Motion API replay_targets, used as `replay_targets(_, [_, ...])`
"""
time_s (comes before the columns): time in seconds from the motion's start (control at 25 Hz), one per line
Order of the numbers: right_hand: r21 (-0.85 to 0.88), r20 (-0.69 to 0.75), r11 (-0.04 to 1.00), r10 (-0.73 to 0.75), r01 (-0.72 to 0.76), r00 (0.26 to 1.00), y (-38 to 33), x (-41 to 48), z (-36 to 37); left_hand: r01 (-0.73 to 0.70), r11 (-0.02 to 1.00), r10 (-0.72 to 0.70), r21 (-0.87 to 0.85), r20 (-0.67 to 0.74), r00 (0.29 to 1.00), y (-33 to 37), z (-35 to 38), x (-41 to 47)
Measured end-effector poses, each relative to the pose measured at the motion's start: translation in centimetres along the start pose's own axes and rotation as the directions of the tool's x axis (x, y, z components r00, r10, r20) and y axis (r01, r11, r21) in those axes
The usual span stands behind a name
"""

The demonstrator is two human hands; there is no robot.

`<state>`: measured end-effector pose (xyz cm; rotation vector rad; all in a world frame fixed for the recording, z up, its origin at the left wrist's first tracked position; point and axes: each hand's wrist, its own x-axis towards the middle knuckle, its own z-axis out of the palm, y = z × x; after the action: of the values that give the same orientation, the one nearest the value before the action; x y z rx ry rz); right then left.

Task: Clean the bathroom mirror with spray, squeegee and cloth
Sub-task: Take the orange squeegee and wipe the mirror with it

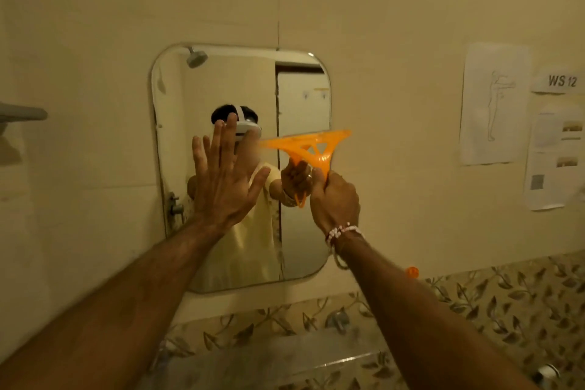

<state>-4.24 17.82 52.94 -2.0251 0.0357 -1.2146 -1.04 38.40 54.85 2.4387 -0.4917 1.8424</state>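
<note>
A person is holding the left hand [226,180] up before the left half of the wall mirror [302,104], fingers straight and spread, gripping nothing; contact with the glass is unclear. The right hand [335,199] is curling its fingers around the handle of an orange squeegee [308,146], its blade tilting across the mirror's right-centre. Paper sheets [493,104] are hanging right of the mirror.

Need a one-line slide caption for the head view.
Right hand grips an orange squeegee at the wall mirror while the left hand, fingers spread, is raised before it.
</note>
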Motion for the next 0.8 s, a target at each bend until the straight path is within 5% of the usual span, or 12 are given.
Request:
replay_targets(0.24, [-0.069,0.022,0.995,0.076,-0.074,0.997,-1.1,3.6,-0.8,0.013,0.999,-0.013,-0.035,-0.005,1.0,1.5,-0.4,2.4])
replay_targets(0.8, [-0.248,0.328,0.957,0.228,-0.15,0.917,11.1,-15.6,1.8,0.059,0.998,-0.056,-0.009,0.159,0.986,2.7,3.8,-12.6])
